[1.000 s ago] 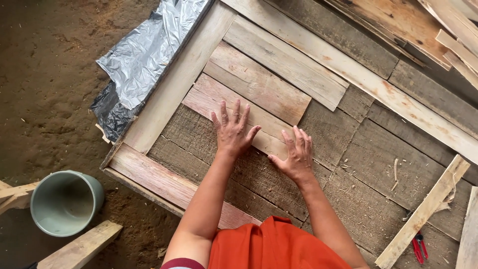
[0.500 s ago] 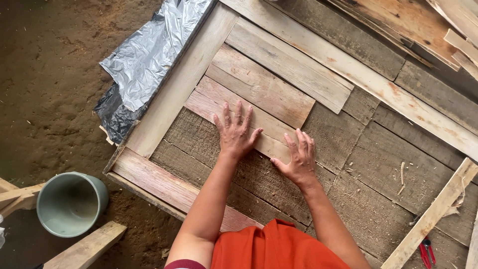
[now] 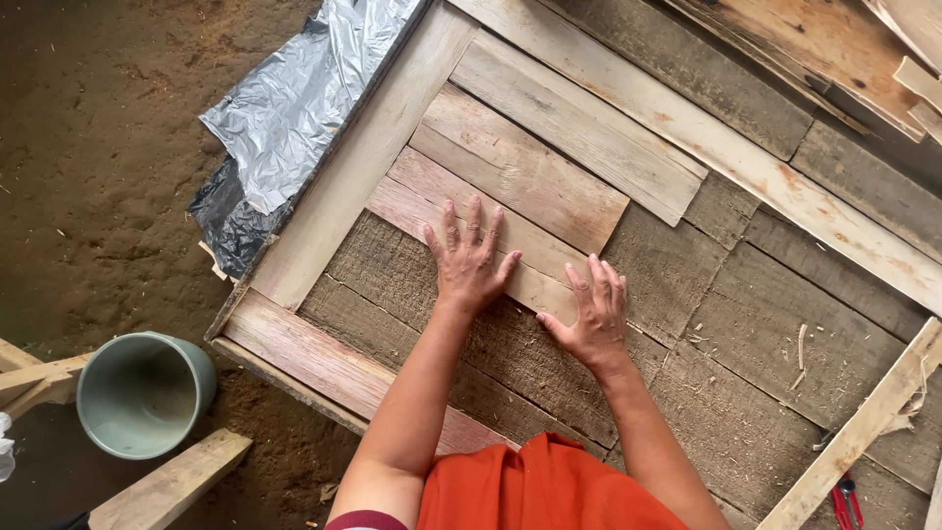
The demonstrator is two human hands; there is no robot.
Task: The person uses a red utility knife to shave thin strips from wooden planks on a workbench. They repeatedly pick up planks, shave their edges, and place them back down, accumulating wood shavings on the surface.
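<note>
Left hand [image 3: 469, 257] and right hand [image 3: 591, 316], fingers spread open, gripping nothing, flat on a rough pale plank [image 3: 442, 211] inside a wooden frame [image 3: 363, 157].

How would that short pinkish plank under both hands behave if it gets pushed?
The plank looks stiff and flat, so it would likely slide rather than bend or roll. Rough boards beneath probably add drag. Both the left hand and right hand press it flat.

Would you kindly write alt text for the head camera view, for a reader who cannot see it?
Seen from above, a person's left hand and right hand press flat on a pale plank laid diagonally inside a wooden frame. A green bucket stands on the dirt floor beside crumpled plastic sheeting.
</note>
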